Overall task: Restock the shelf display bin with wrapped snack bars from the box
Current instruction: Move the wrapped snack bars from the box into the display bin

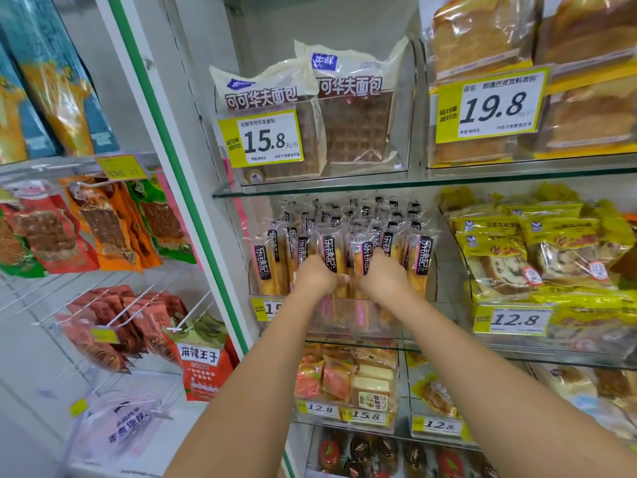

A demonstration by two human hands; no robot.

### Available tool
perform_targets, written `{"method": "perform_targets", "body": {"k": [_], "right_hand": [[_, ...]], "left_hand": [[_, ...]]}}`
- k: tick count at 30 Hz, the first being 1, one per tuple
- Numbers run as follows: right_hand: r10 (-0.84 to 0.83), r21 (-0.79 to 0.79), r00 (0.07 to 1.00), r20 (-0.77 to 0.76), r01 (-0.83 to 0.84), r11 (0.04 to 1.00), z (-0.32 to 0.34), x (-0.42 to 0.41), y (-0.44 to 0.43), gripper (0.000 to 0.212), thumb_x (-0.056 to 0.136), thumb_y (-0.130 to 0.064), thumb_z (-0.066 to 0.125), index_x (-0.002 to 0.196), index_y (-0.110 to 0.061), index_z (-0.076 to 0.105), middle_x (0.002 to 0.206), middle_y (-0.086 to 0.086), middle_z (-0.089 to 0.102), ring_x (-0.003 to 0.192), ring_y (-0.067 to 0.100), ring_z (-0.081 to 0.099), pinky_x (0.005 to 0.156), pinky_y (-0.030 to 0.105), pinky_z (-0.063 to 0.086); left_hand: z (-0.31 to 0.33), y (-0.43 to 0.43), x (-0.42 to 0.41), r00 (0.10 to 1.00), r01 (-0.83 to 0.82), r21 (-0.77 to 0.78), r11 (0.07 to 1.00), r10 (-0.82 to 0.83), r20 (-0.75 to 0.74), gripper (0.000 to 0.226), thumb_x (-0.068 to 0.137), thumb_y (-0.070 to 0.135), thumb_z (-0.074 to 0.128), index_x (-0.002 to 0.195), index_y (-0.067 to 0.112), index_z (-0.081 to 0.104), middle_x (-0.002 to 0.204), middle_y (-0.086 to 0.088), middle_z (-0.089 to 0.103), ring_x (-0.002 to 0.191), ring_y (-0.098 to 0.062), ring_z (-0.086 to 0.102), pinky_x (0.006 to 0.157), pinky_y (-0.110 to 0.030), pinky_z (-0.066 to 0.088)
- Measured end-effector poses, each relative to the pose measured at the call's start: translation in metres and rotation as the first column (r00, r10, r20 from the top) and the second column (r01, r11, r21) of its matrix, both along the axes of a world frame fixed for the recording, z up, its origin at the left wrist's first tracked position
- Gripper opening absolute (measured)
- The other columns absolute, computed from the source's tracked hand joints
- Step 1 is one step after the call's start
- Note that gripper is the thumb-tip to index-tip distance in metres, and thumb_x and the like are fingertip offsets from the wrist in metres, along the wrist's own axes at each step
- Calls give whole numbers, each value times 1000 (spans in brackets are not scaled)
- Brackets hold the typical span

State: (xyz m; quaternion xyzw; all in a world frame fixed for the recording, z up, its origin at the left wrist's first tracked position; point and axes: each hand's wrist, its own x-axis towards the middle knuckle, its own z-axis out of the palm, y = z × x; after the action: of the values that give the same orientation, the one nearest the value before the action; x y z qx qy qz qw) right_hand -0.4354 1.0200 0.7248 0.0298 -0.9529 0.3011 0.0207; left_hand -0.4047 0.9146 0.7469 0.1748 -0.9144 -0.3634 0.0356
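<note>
Left hand, right hand side by side in display bin, fingers buried among upright snack bars (grasp hidden, cannot tell).

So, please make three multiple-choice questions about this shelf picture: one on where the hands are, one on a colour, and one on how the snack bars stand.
1. Where are the left hand and the right hand?
A. At the waffle bread packs above
B. At the clear bin of snack bars
C. At the hanging packs on the left

2. What colour is the label strip on each snack bar wrapper?
A. Black
B. Green
C. Red

3. How do the snack bars sit in the bin?
A. Flat in a stack
B. Hung on hooks
C. Upright in rows

Answers:
1 B: both hands reach in among the bars in that bin.
2 A: each strip is black with white writing.
3 C: the bars stand on end, side by side.
</note>
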Motion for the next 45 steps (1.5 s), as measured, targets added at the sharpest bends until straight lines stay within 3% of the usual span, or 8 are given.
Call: {"method": "perform_targets", "body": {"k": [8, 17, 22, 26, 29, 34, 41, 45], "right_hand": [[-36, -176, 989, -142, 10, 984, -16, 7, 7, 62, 83, -14, 71, 131, -10, 32, 84, 4, 60, 72, 20, 64, 56, 31, 54], [121, -170, 976, -179, -151, 974, -24, 10, 27, 21, 87, -21, 65, 89, -17, 44, 68, -4, 52, 59, 10, 50, 51, 21, 37], [164, -200, 897, -411, -265, 943, -15, 31, 49, 18, 89, -29, 62, 91, -19, 47, 66, -7, 53, 61, 7, 51, 54, 21, 39], [292, -207, 865, -408, -400, 893, -51, 72, 62, 14, 91, -33, 57, 91, -24, 47, 63, -8, 56, 55, 3, 51, 54, 18, 40], [352, -189, 891, -287, -413, 891, -105, 97, 71, 25, 93, -41, 51, 76, -23, 47, 44, -6, 44, 42, 7, 43, 47, 23, 33], [416, -48, 909, 40, -414, 909, -223, 123, 87, 37, 95, -44, 46, 68, -19, 47, 49, -5, 42, 47, 10, 43, 52, 34, 32], [264, 150, 795, 546, -403, 903, -401, 150, 137, 19, 90, -15, 53, 90, -17, 35, 76, -2, 43, 77, 21, 47, 54, 17, 29], [160, 207, 726, 668, -389, 898, -503, 162, 166, 26, 84, -12, 55, 71, -20, 35, 89, 2, 39, 87, 28, 53, 69, 29, 39]], "left_hand": [[-5, 4, -12, 981, 99, -291, 952, -44, 189, 66, 84, 44, 64, 127, -2, 48, 124, -15, 59, 110, -27, 59, 86, -33, 48], [-22, 4, -17, 975, 102, -377, 921, -18, 221, 54, 84, 48, 63, 111, 2, 57, 111, -11, 65, 101, -26, 63, 74, -32, 46], [-25, 4, 17, 990, -74, -395, 916, 19, -140, 41, 85, 43, 63, 109, 9, 57, 108, -9, 62, 99, -27, 61, 76, -34, 47], [-66, 12, 83, 860, -32, -21, 999, 17, -509, 20, 87, 25, 62, 104, 18, 55, 90, 3, 59, 83, -11, 57, 71, -19, 45], [-134, 22, 126, 932, 18, 168, 986, 44, -360, 13, 89, 25, 62, 89, 16, 51, 61, 6, 48, 56, -6, 48, 52, -11, 37], [-270, 32, 173, 991, -132, 322, 938, 127, 34, 21, 89, 23, 63, 78, 7, 55, 64, -3, 55, 64, -21, 57, 61, -25, 41], [-421, 55, 228, 877, -326, 363, 873, 135, 461, 6, 85, 24, 66, 82, 21, 61, 89, -8, 65, 89, -22, 60, 76, -27, 43], [-519, 74, 254, 817, -441, 301, 845, 240, 525, 35, 76, 24, 74, 58, 32, 44, 81, -2, 60, 83, -24, 58, 79, -32, 44]]}}
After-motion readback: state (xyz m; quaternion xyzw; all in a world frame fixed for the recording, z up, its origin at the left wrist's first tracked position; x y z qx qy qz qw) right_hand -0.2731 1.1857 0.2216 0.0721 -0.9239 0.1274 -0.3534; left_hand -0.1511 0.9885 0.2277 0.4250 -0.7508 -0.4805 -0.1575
